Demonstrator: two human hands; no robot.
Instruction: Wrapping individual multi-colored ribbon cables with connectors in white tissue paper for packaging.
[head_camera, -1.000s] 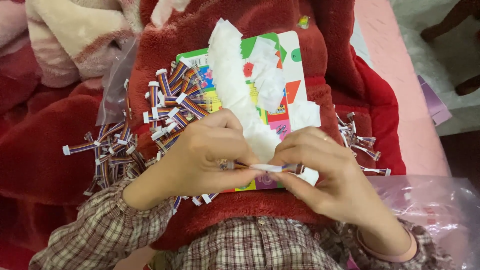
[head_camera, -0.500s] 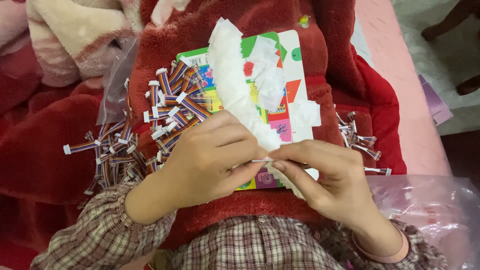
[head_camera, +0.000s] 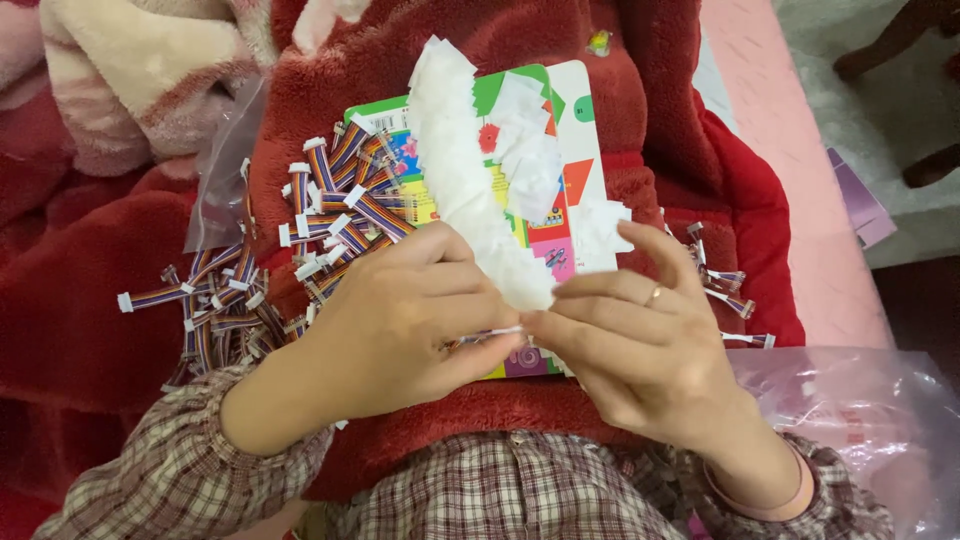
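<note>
My left hand (head_camera: 400, 320) and my right hand (head_camera: 630, 350) meet over my lap and pinch the two ends of one short multicoloured ribbon cable (head_camera: 490, 334) with white plugs. A long strip of white paper tape (head_camera: 460, 190) rises from between my fingers and lies over a colourful picture book (head_camera: 560, 150) on a red fleece blanket (head_camera: 330, 90). Most of the cable is hidden by my fingers.
A pile of several like ribbon cables (head_camera: 270, 260) lies left of the book, partly on a clear plastic bag (head_camera: 225, 180). A few more cables (head_camera: 725, 285) lie to the right. Another clear bag (head_camera: 860, 420) sits by my right wrist. A pink-and-cream blanket (head_camera: 130, 80) is at upper left.
My hands have drawn closer together over the cable, so less of it shows. The white tape strip has shifted slightly.
</note>
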